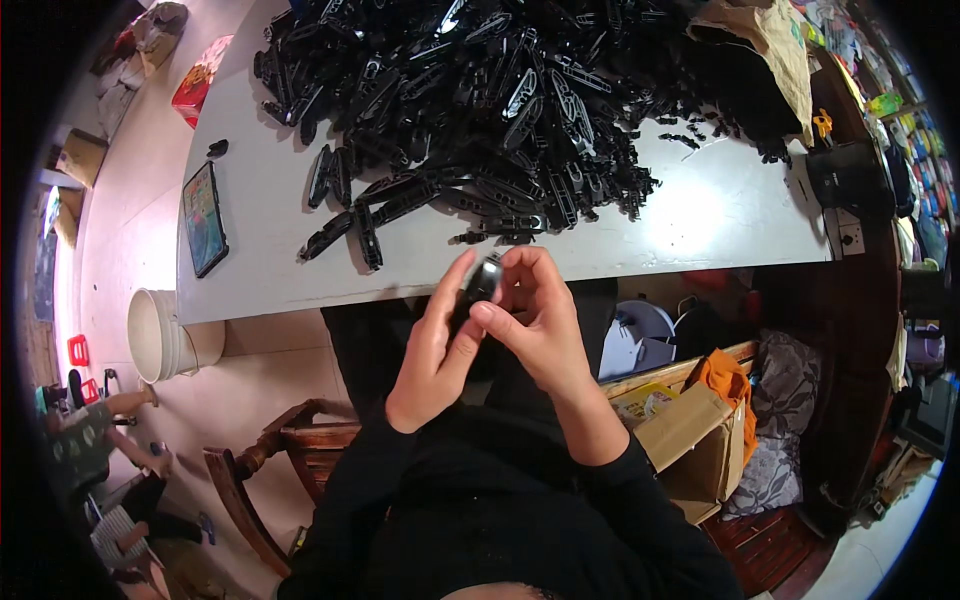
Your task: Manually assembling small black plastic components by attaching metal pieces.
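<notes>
Right hand (543, 325) with fingers pinching a glossy black part (486, 279), left hand (433, 350) alongside, grip unclear, black pieces (450, 120) piled on bench (265, 220)

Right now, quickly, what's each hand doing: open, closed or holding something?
Left hand: closed on a black part, fingers fairly straight.
Right hand: closed on the same part, fingers bent.

Phone (205, 220) on table (280, 280), left side; white bucket (155, 335) on floor (275, 370); orange cloth (724, 374) by cardboard box (688, 432).
</notes>
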Tool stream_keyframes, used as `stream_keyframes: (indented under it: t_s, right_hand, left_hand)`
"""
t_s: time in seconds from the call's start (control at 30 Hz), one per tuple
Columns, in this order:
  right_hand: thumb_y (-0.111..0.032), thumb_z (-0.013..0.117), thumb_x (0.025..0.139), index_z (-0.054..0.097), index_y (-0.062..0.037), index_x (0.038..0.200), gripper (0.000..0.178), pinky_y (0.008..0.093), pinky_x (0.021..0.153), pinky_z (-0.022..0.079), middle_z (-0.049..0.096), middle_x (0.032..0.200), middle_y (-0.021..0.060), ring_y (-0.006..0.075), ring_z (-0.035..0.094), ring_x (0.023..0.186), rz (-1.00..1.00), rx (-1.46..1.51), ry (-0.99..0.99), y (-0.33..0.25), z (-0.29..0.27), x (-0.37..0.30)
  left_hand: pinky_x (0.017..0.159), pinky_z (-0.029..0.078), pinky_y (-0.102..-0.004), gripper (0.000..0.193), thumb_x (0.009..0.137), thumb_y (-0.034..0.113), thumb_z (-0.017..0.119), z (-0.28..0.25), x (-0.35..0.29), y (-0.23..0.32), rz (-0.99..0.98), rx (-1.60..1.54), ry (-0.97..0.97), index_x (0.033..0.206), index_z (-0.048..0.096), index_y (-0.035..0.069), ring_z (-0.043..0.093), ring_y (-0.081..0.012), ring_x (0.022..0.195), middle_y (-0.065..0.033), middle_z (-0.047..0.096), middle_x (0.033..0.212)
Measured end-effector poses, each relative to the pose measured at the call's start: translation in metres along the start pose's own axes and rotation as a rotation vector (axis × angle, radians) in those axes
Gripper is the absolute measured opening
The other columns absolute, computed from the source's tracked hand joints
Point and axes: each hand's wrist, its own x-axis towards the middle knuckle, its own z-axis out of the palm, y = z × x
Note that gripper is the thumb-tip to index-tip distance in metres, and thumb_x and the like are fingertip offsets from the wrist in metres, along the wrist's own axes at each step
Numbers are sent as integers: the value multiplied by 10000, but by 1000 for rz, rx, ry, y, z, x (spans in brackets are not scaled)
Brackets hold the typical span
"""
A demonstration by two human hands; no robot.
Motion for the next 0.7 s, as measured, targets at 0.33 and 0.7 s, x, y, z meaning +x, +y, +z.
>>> stream_keyframes:
  t_s: [0.33, 0.7]
  right_hand:
    - [-116, 640, 814, 546, -2, 881, 163, 202, 571, 440, 560, 747, 16, 63, 517, 669, 185, 253, -14, 28, -22, -12]
    - [-69, 595, 778, 533, -68, 913, 148, 369, 568, 467, 571, 794, 104, 308, 584, 652, -375, -1164, 233, 29, -27, 43]
  left_hand:
    - [798, 443, -323, 500, 828, 110, 561, -21, -12, -5, 129, 550, -125, 1311, 435, 81, 539, -283, 892, -143, 547, 945]
    - [640, 418, -317, 287, 858, 112, 536, -79, 22, -25, 56, 1262, 399, 1141, 500, 74, 502, -232, 716, -96, 473, 878]
